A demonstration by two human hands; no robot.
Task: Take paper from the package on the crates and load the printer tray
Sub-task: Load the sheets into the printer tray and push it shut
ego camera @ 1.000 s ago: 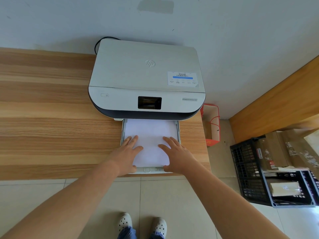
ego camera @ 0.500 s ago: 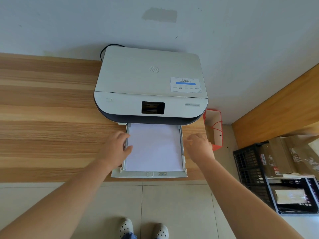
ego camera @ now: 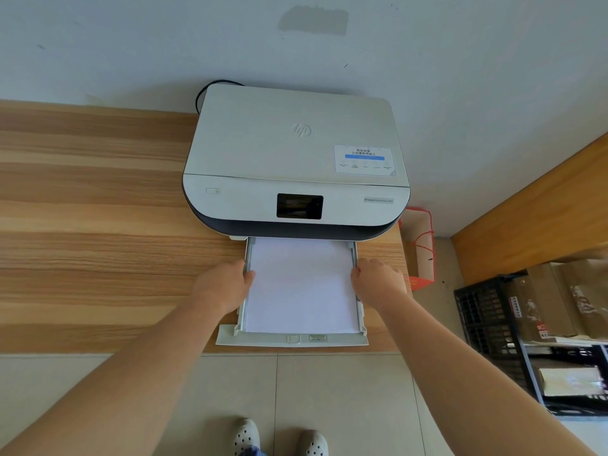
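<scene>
A white printer [ego camera: 292, 153] sits on a wooden desk [ego camera: 98, 225] against the wall. Its tray [ego camera: 289, 339] is pulled out toward me, and a stack of white paper [ego camera: 301, 287] lies flat inside it. My left hand [ego camera: 223, 286] grips the tray's left side rail, thumb over the paper's edge. My right hand [ego camera: 376, 281] grips the right side rail the same way. The brown paper package [ego camera: 546, 304] lies on black crates [ego camera: 487, 320] at the far right.
A red-trimmed paper bag [ego camera: 419, 251] stands on the floor between the desk and a wooden cabinet [ego camera: 539, 218]. A second crate [ego camera: 572, 380] holds a small package. Tiled floor and my white shoes [ego camera: 279, 437] are below the desk edge.
Both hands lifted off the top of the paper and moved outward to the tray's side rails. The right hand, apart from the tray half a second ago, now grips it.
</scene>
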